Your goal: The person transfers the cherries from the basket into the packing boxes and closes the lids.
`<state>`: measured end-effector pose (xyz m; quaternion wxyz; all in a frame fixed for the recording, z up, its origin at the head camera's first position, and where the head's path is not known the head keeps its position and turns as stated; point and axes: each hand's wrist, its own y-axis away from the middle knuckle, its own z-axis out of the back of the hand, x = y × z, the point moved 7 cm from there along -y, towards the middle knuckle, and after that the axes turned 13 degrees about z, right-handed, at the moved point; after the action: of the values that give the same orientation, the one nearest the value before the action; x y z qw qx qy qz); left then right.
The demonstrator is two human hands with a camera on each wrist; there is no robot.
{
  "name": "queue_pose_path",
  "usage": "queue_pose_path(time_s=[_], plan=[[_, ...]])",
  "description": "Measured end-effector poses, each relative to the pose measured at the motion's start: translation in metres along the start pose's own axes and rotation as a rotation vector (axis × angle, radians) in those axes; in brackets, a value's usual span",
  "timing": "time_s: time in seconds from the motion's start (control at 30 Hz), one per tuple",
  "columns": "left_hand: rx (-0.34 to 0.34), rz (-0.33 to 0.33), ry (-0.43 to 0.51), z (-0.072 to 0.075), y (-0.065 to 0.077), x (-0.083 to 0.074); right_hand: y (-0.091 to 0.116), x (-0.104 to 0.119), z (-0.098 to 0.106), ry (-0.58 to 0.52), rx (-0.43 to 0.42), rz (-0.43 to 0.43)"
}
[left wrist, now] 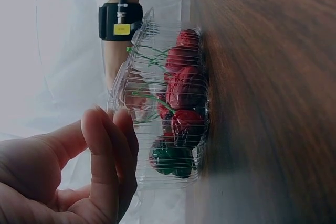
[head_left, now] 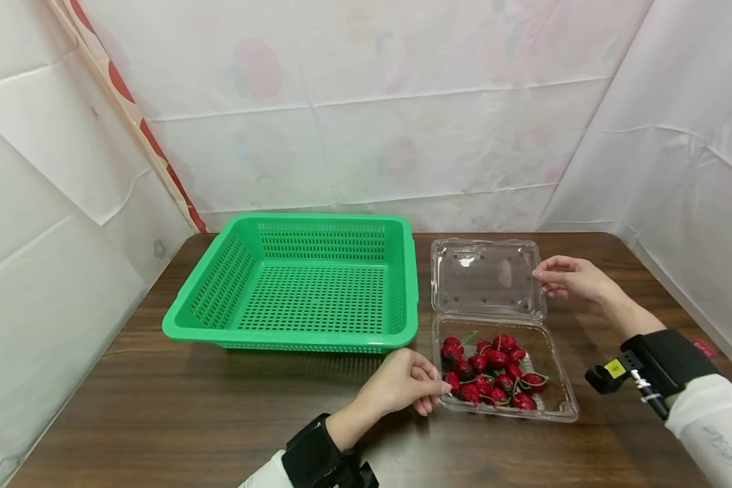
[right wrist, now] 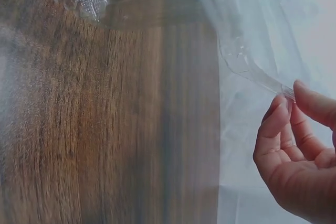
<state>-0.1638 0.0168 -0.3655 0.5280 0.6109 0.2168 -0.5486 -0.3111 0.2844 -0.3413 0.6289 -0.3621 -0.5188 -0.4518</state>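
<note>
A hinged clear plastic container [head_left: 559, 383] stands on the table at the right, its lid [head_left: 486, 288] swung back on the far side. Red cherries [head_left: 495, 358] with green stems lie in its base, mostly toward the left. My left hand [head_left: 404, 383] pinches the rim at the near left corner; the left wrist view shows thumb and fingertips meeting at that edge, beside the ribbed wall [left wrist: 168, 179]. With thumb and fingers, my right hand [head_left: 576, 279] grips the right edge of the lid, also seen in the right wrist view, where the lid edge [right wrist: 262, 80] runs into the fingertips.
Left of the container sits a large green slotted basket [head_left: 289, 337] with nothing in it. Both rest on a dark wooden table [head_left: 177, 407]. White sheets [head_left: 366, 149] hang behind the table and along both sides.
</note>
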Motion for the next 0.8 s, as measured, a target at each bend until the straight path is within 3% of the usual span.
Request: queue_pose_path(time_s=[0.23, 0.5, 0.63, 0.8], plan=[[-0.007, 0.002, -0.001, 0.0, 0.0, 0.0, 0.014, 0.017, 0.001, 0.021, -0.003, 0.138], [-0.008, -0.001, -0.008, 0.001, 0.001, 0.0, 0.035, 0.031, 0.001, 0.266, 0.015, 0.279], [-0.01, -0.002, -0.014, 0.001, 0.001, -0.001, 0.047, 0.036, -0.001, 0.301, 0.013, 0.328], [-0.016, -0.011, -0.029, 0.0, 0.002, -0.002, 0.062, 0.047, -0.007, 0.37, -0.017, 0.469]])
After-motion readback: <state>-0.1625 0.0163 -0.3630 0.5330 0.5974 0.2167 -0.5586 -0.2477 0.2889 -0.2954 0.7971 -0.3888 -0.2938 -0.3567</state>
